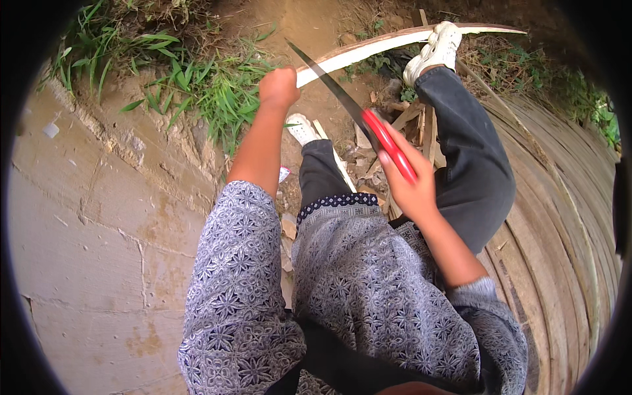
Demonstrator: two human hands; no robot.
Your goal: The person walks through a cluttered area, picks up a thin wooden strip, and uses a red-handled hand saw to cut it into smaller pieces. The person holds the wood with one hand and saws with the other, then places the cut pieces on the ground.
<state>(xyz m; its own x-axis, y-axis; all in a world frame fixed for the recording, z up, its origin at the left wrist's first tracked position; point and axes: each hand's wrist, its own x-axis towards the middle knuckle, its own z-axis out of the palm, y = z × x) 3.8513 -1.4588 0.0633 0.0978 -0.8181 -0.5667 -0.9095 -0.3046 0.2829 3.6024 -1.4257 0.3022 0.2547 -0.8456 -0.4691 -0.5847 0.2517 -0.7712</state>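
Note:
My left hand (279,87) is closed around the near left end of a long, pale wooden strip (368,49) with a brown upper edge. The strip runs off to the far right and looks curved. In my right hand (413,181) is a hand saw (339,95), gripped by its red handle. Its dark, tapering blade points up and left and crosses the strip close to my left fist. Whether the blade touches the wood I cannot tell. My right foot, in a white shoe (442,45), is against the strip toward its far end.
Wooden planks (559,217) lie side by side at the right. To the left is a cracked concrete surface (85,243), with green grass (217,99) along its far edge. Wood scraps (365,158) litter the soil between my legs, near my other white shoe (301,130).

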